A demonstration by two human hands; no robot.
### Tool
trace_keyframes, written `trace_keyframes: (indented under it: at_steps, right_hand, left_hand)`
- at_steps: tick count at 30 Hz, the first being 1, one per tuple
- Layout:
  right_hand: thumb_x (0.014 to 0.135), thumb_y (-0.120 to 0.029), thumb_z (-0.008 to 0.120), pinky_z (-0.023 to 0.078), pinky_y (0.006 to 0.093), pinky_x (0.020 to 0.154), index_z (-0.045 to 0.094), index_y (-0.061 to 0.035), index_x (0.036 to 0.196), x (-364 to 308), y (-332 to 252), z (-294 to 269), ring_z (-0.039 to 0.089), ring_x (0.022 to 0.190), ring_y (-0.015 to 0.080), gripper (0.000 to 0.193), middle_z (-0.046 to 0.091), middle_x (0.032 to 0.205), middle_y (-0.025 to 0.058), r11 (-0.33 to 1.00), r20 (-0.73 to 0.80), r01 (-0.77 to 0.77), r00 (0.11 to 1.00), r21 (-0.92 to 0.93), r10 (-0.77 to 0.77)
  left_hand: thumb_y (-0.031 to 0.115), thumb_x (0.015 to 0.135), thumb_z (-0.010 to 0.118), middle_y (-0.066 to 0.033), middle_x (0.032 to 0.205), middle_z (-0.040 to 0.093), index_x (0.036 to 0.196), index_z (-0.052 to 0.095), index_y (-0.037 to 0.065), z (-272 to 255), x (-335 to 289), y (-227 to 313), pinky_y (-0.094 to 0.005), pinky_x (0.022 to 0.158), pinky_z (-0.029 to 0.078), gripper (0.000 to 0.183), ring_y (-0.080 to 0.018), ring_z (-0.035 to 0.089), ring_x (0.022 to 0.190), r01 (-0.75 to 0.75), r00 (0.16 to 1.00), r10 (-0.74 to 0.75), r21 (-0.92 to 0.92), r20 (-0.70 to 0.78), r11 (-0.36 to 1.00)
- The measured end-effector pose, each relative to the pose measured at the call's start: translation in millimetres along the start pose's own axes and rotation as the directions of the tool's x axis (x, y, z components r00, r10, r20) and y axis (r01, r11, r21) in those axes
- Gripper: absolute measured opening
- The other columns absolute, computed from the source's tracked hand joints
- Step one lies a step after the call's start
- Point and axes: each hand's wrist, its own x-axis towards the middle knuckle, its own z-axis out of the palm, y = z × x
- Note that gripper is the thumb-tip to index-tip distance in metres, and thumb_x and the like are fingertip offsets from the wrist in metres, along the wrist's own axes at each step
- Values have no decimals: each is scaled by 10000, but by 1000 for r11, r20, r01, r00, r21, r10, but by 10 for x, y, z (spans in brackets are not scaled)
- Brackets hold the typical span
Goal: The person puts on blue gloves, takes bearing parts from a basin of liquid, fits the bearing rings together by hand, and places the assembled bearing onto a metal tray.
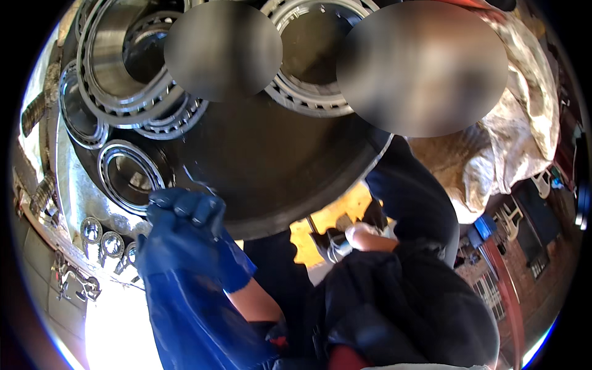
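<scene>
Blue rubber gloves (179, 296) cover the left hand (163, 237) and right hand (213, 243), bunched together at lower left beside a steel bearing ring (105, 172) on a dark round tray (259, 166); whether either grips anything cannot be told.

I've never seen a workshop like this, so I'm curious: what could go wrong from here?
The small metal ring beside the blue-gloved fingers looks shiny; if it's slick, a grip on it might slip. The big ring overlaps another ring, so a bump could shift it. And the forearm is bare beyond the blue cuff, so it might get scraped.
</scene>
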Motion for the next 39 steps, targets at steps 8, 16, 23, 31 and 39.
trace_keyframes:
  at_steps: [8,16,23,31,39]
  right_hand:
    - [845,-328,734,511,452,911,678,-67,1142,-312,289,-740,639,1092,311,400,669,1159,129,997,-135,-19,991,-76,8]
    - [838,-313,722,524,464,853,694,-52,1052,261,496,-874,662,1004,329,339,688,1057,148,975,-249,-105,967,-194,54]
    - [832,-300,713,536,474,801,707,-39,972,497,250,-1216,682,926,344,297,704,968,166,966,-458,-117,889,-230,-2]
    - [825,-285,701,550,486,742,723,-24,881,-855,-177,-1954,705,838,362,268,723,866,186,970,-883,-24,419,-243,-211]
    - [907,-206,617,569,433,808,712,-61,940,-3315,387,-550,710,875,353,177,718,894,174,962,-796,254,-601,-103,74]
  left_hand:
    - [302,974,575,15,897,691,1013,712,191,-132,206,518,-350,613,427,180,-173,584,731,2,1000,3,-259,19,966]
    - [273,1004,524,-11,921,696,1076,674,123,-41,-80,497,-337,600,434,224,-163,619,757,-189,970,214,-191,118,963]
    - [283,1025,490,-53,911,677,1145,648,99,-177,-497,668,-354,625,459,270,-156,602,739,-260,918,246,2,312,966]
    - [138,929,648,-87,910,551,1192,541,9,553,-808,186,-325,671,458,312,-169,531,736,-673,-172,792,517,585,-528]
    - [88,897,666,-168,1158,541,1394,475,-68,637,-1903,510,-390,829,506,554,-257,585,946,-575,-118,712,537,692,-617]
